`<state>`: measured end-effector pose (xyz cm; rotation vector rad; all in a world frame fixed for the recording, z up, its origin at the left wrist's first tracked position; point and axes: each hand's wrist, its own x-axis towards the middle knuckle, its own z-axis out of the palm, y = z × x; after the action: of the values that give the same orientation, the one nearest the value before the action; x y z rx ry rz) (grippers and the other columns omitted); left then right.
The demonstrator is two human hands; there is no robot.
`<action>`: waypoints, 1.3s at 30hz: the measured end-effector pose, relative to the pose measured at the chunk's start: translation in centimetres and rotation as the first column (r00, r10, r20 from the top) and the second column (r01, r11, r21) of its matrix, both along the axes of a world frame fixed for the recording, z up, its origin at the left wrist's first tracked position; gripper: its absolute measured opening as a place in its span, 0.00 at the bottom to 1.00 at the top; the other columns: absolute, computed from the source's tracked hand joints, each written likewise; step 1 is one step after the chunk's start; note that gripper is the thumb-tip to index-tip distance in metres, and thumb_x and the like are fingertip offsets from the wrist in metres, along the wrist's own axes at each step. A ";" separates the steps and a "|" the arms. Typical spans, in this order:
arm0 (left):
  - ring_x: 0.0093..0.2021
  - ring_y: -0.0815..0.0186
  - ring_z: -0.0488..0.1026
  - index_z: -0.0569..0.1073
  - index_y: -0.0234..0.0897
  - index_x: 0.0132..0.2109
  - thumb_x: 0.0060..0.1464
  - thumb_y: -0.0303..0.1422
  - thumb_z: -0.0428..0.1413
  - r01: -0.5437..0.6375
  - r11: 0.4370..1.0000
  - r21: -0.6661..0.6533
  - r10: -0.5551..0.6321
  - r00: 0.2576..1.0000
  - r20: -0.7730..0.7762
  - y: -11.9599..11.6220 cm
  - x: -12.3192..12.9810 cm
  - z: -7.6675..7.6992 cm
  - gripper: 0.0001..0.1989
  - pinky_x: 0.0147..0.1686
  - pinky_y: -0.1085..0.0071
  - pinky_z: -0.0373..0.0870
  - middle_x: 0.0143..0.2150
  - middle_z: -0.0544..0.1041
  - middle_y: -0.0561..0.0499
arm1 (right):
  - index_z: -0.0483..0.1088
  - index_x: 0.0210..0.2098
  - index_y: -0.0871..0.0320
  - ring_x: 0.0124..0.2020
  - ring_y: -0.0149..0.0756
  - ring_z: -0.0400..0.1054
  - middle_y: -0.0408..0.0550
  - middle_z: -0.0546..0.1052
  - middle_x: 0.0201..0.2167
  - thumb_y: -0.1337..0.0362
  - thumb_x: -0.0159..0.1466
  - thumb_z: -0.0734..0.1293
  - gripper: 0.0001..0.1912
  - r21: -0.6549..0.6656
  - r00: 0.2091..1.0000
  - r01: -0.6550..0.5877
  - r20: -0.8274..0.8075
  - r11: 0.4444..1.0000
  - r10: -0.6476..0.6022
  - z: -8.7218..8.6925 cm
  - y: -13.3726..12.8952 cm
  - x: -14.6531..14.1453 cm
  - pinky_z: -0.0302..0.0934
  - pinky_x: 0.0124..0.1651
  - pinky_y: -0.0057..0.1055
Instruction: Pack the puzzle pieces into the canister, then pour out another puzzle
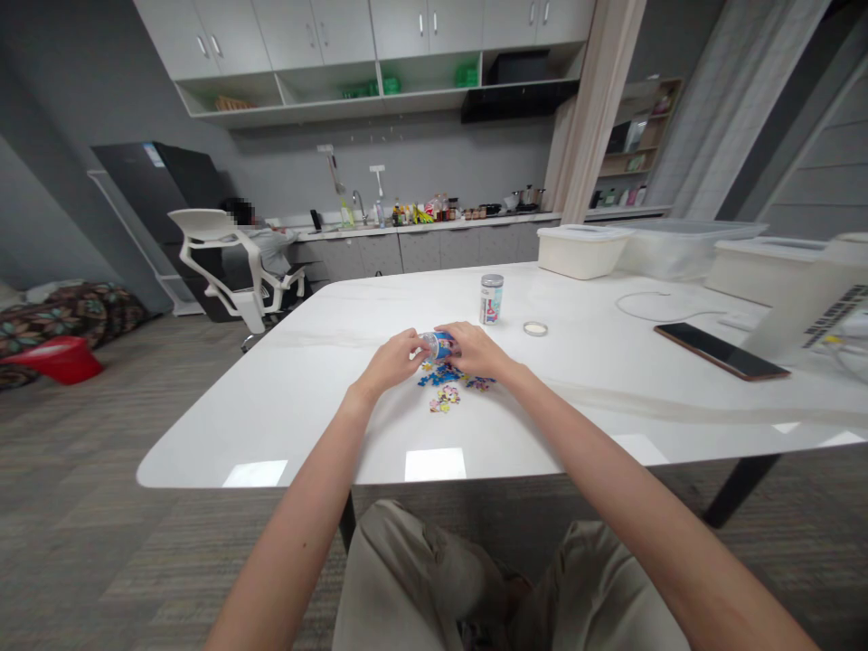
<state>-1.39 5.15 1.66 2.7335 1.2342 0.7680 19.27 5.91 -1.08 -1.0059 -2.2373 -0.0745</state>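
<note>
A small clear can [444, 344] with a blue printed label lies tilted on its side just above the table, its see-through end facing left. My right hand [480, 351] is closed around its right part from above. At its left end, my left hand [394, 360] has its fingertips pinched on the rim. Under the can, jigsaw puzzle pieces [446, 396] in blue, yellow and pink are spread in a loose heap. Beyond my hands a second can [491, 300], with a grey lid and a printed label, stands upright. A round lid [535, 329] lies flat to its right.
On the white table [271, 407], a phone [720, 351] and a thin cable lie to the right. White storage boxes [581, 252] and a clear bin [678, 249] line the far right. A person sits in a white chair [203, 226] near the kitchen counter.
</note>
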 end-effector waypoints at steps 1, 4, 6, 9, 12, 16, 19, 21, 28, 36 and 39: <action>0.32 0.66 0.67 0.76 0.38 0.36 0.58 0.32 0.52 -0.006 1.000 0.002 0.006 1.000 0.010 0.0 0.0 0.0 0.08 0.35 0.70 0.63 0.32 0.68 0.52 | 0.66 0.54 0.61 0.51 0.47 0.67 0.57 0.74 0.51 0.69 0.54 0.69 0.27 0.001 1.000 -0.004 0.000 1.000 0.004 0.0 0.0 0.0 0.60 0.54 0.43; 0.32 0.66 0.66 0.76 0.38 0.35 0.58 0.32 0.52 -0.042 0.999 0.010 0.041 0.998 0.048 0.1 -0.1 0.0 0.08 0.35 0.70 0.62 0.32 0.68 0.52 | 0.66 0.54 0.61 0.51 0.47 0.67 0.57 0.74 0.50 0.68 0.54 0.69 0.27 0.003 1.000 -0.009 -0.004 1.000 0.009 0.1 -0.1 -0.1 0.60 0.54 0.42; 0.33 0.65 0.67 0.75 0.38 0.36 0.59 0.32 0.52 -0.033 0.999 0.014 0.032 0.997 0.064 0.2 -0.1 -0.1 0.08 0.36 0.70 0.63 0.33 0.68 0.51 | 0.65 0.54 0.61 0.52 0.47 0.67 0.57 0.74 0.51 0.68 0.55 0.69 0.27 0.007 1.000 -0.006 -0.003 1.000 0.006 0.1 -0.1 -0.2 0.60 0.54 0.42; 0.35 0.65 0.68 0.74 0.39 0.37 0.62 0.32 0.49 0.001 1.000 0.025 -0.002 0.998 0.069 0.3 -0.1 -0.3 0.09 0.38 0.70 0.63 0.35 0.69 0.51 | 0.65 0.55 0.62 0.51 0.48 0.67 0.58 0.74 0.51 0.67 0.55 0.69 0.27 0.016 1.000 -0.007 0.003 1.000 0.007 0.0 -0.1 -0.1 0.61 0.53 0.43; 0.36 0.64 0.68 0.73 0.39 0.38 0.62 0.32 0.49 -0.005 0.999 0.038 0.003 0.999 0.048 0.3 -0.2 -0.4 0.09 0.36 0.70 0.62 0.35 0.68 0.51 | 0.65 0.55 0.63 0.51 0.49 0.67 0.58 0.74 0.51 0.67 0.55 0.69 0.27 0.027 1.000 -0.022 0.010 0.999 0.022 0.1 -0.1 0.0 0.61 0.53 0.43; 0.36 0.65 0.69 0.72 0.39 0.36 0.60 0.33 0.53 -0.034 0.998 0.058 0.031 0.998 0.057 0.1 -0.2 -0.4 0.05 0.35 0.70 0.62 0.36 0.70 0.52 | 0.65 0.54 0.62 0.51 0.48 0.67 0.58 0.74 0.51 0.67 0.56 0.68 0.26 0.029 0.999 -0.037 0.012 0.999 0.037 0.1 -0.2 0.1 0.60 0.53 0.43; 0.38 0.64 0.70 0.70 0.39 0.37 0.61 0.33 0.52 -0.091 0.992 0.090 0.080 0.990 0.118 -0.2 0.0 -0.2 0.05 0.37 0.70 0.63 0.37 0.72 0.51 | 0.64 0.55 0.61 0.50 0.48 0.67 0.56 0.75 0.50 0.65 0.57 0.69 0.26 0.020 1.000 -0.018 0.021 1.000 0.017 0.3 -0.3 -0.1 0.61 0.53 0.42; 0.38 0.64 0.70 0.69 0.39 0.39 0.62 0.34 0.51 -0.162 0.982 0.097 0.144 0.975 0.169 -0.4 0.1 0.1 0.05 0.37 0.70 0.63 0.37 0.73 0.50 | 0.63 0.55 0.61 0.50 0.48 0.68 0.57 0.75 0.50 0.63 0.57 0.69 0.27 0.018 0.999 0.024 0.022 1.000 -0.024 0.4 -0.5 -0.3 0.61 0.52 0.42; 0.34 0.62 0.72 0.70 0.39 0.41 0.64 0.38 0.45 -0.370 0.929 -0.017 0.370 0.926 0.077 -0.8 0.2 0.7 0.11 0.32 0.70 0.62 0.33 0.76 0.49 | 0.61 0.53 0.61 0.42 0.51 0.71 0.60 0.76 0.43 0.48 0.62 0.63 0.28 -0.099 0.813 0.443 -0.375 0.891 -0.446 0.9 -0.1 -0.1 0.64 0.45 0.43; 0.36 0.61 0.74 0.76 0.38 0.34 0.59 0.40 0.48 -0.264 0.956 -0.131 0.221 0.935 -0.277 -0.4 -0.1 -0.2 0.15 0.33 0.71 0.64 0.35 0.79 0.46 | 0.61 0.51 0.60 0.44 0.50 0.72 0.60 0.77 0.43 0.46 0.61 0.64 0.28 -0.215 0.739 0.400 -0.499 0.891 -0.453 0.7 1.0 1.5 0.65 0.46 0.44; 0.34 0.61 0.74 0.76 0.38 0.34 0.57 0.43 0.49 -0.220 0.963 -0.156 0.166 0.939 -0.301 -0.5 -0.2 -0.1 0.16 0.31 0.71 0.63 0.33 0.79 0.46 | 0.61 0.51 0.59 0.45 0.49 0.71 0.59 0.77 0.44 0.47 0.60 0.65 0.28 -0.205 0.762 0.371 -0.491 0.906 -0.423 0.9 0.8 1.3 0.64 0.48 0.44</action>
<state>-1.64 4.66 1.55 2.6606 1.5604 0.2495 20.61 6.74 -0.19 -1.3568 -1.5128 0.1153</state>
